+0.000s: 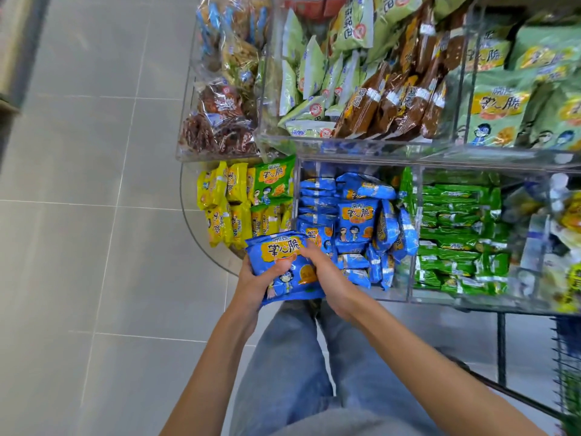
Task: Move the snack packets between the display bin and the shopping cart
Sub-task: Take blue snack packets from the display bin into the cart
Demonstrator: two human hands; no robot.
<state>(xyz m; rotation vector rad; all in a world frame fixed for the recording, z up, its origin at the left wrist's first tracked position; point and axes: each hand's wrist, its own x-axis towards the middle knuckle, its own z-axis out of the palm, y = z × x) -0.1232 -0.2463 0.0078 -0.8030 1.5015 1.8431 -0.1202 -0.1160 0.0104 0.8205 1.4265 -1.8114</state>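
Observation:
A stack of blue snack packets (284,265) sits between both hands, just in front of the clear display bin (396,294). My left hand (256,283) grips the stack from the left, thumb over the top packet. My right hand (327,278) holds its right side, fingers curled over the upper edge. Several more blue packets (355,218) lie in the bin's middle compartment. The shopping cart (566,366) shows only as dark wire at the lower right edge.
Yellow packets (220,206) fill the compartment to the left, green packets (456,234) the one to the right. A higher clear tier (345,143) holds pale green and brown packets. Grey tiled floor (94,215) lies to the left. My jeans-clad legs stand below.

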